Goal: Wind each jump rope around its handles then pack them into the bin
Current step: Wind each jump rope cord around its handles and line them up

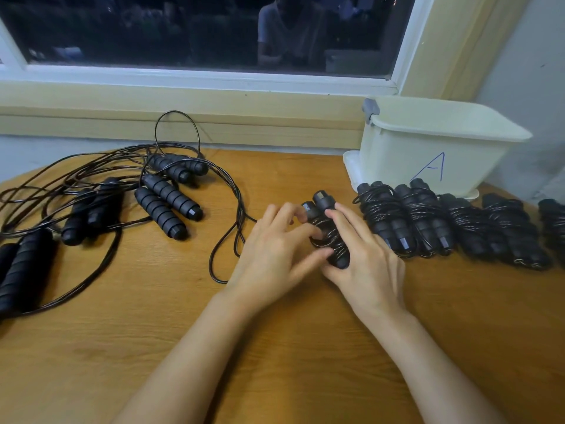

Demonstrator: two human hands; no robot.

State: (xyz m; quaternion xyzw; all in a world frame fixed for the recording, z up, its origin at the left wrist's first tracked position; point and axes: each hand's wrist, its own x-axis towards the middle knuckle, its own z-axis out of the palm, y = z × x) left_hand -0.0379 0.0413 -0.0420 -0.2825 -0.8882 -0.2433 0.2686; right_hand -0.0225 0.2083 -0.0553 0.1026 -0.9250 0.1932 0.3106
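Centre frame: bundle (327, 231), two black handles side by side with cord coiled round the middle. Right hand (365, 261) is clamped round it, left hand (275, 249) has fingers curled onto the wraps. Wound ropes (458, 228) sit in a row just right of it, in front of the bin (428, 148) at upper right; loose ropes (122, 191) tangled left, bare table (275, 347) along the bottom.
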